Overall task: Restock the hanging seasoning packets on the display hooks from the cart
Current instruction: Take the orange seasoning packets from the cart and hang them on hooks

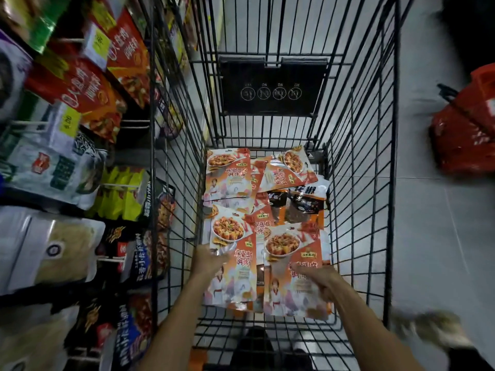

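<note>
Several orange seasoning packets with a tofu-dish picture lie in the bottom of the black wire cart (pixel 359 162). Both my arms reach down into it. My left hand (pixel 207 261) has its fingers on the left edge of the near-left packet (pixel 231 253). My right hand (pixel 318 281) lies over the near-right packet (pixel 290 266), fingers curled at its right side. Whether either hand really grips its packet I cannot tell. Further packets (pixel 227 175) lie toward the cart's far end, along with dark peppercorn bags (pixel 302 202).
Display hooks (pixel 115 259) on the left carry rows of hanging packets, red (pixel 88 87), yellow-green (pixel 120 194) and black (pixel 128 253), close to the cart's left wall. A red shopping basket (pixel 466 129) sits on the grey tiled floor at the right.
</note>
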`<state>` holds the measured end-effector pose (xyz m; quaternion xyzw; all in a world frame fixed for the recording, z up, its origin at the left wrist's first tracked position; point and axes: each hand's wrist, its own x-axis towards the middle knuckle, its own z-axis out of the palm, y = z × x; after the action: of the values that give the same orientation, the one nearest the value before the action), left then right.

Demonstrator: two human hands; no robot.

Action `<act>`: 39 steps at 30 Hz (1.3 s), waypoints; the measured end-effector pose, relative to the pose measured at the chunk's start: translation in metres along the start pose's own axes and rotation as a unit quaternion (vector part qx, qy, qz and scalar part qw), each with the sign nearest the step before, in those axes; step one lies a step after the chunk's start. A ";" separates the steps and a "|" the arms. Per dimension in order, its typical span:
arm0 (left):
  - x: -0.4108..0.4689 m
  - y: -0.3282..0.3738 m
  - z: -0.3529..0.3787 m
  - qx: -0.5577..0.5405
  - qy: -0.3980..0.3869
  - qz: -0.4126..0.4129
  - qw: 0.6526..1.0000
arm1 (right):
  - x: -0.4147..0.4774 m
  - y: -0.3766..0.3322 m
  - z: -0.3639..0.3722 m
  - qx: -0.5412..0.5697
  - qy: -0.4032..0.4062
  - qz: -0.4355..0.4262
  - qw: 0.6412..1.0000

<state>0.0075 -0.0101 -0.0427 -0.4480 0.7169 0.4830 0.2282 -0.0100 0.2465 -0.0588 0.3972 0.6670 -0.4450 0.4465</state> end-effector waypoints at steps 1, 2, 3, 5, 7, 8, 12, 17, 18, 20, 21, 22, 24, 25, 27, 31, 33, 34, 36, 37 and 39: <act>-0.002 0.002 0.000 0.002 -0.006 0.002 1.000 | 0.001 0.000 0.001 -0.008 -0.011 -0.002 1.000; 0.002 0.000 0.002 0.006 -0.018 -0.003 1.000 | 0.003 0.000 0.001 -0.011 -0.020 -0.005 1.000; 0.003 -0.001 0.004 0.006 -0.032 -0.010 0.999 | 0.004 0.001 0.002 -0.003 -0.026 -0.014 1.000; 0.004 -0.001 0.005 0.010 -0.034 0.002 0.999 | 0.005 0.003 0.003 0.048 -0.030 -0.046 0.997; 0.004 -0.002 0.007 0.004 -0.034 0.011 0.999 | 0.001 0.003 0.004 0.064 -0.008 -0.095 0.993; 0.002 0.000 0.008 -0.002 -0.040 0.018 0.999 | -0.003 0.002 0.003 0.045 0.011 -0.120 0.992; -0.015 0.014 -0.004 -0.026 -0.030 0.078 0.996 | -0.027 -0.013 -0.007 -0.004 0.054 -0.196 0.979; -0.061 0.042 -0.042 -0.090 -0.019 0.163 0.982 | -0.081 -0.045 -0.031 0.033 -0.022 -0.293 0.955; -0.072 0.049 -0.051 -0.104 -0.015 0.181 0.978 | -0.093 -0.053 -0.035 0.032 -0.031 -0.311 0.949; -0.095 0.062 -0.069 -0.126 0.006 0.212 0.969 | -0.117 -0.070 -0.041 0.031 -0.050 -0.347 0.936; -0.106 0.067 -0.079 -0.139 0.023 0.223 0.965 | -0.129 -0.078 -0.043 0.030 -0.060 -0.365 0.929; -0.118 0.072 -0.088 -0.154 0.044 0.233 0.959 | -0.141 -0.085 -0.044 0.031 -0.073 -0.380 0.921; -0.145 0.078 -0.108 -0.181 0.088 0.253 0.946 | -0.169 -0.098 -0.045 0.034 -0.107 -0.414 0.903; -0.161 0.079 -0.118 -0.196 0.105 0.263 0.939 | -0.185 -0.103 -0.044 0.034 -0.125 -0.431 0.893; -0.196 0.077 -0.136 -0.239 0.145 0.283 0.918 | -0.218 -0.109 -0.042 0.026 -0.162 -0.465 0.870; -0.278 0.064 -0.169 -0.296 0.231 0.315 0.872 | -0.288 -0.109 -0.036 -0.007 -0.222 -0.526 0.821; -0.323 0.053 -0.185 -0.311 0.263 0.333 0.850 | -0.320 -0.106 -0.032 -0.017 -0.257 -0.543 0.799; -0.347 0.046 -0.192 -0.312 0.286 0.335 0.842 | -0.335 -0.104 -0.028 -0.028 -0.270 -0.553 0.788; -0.390 0.028 -0.206 -0.329 0.327 0.344 0.817 | -0.365 -0.103 -0.017 -0.049 -0.289 -0.570 0.767; -0.413 0.016 -0.212 -0.344 0.344 0.349 0.801 | -0.381 -0.099 -0.010 -0.059 -0.303 -0.578 0.755; -0.460 -0.010 -0.222 -0.362 0.382 0.355 0.773 | -0.414 -0.088 0.007 -0.073 -0.341 -0.586 0.732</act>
<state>0.2676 -0.0163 0.3973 -0.3588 0.6252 0.5429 -0.4308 0.0282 0.1593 0.3534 -0.2841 0.6007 -0.6742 0.3224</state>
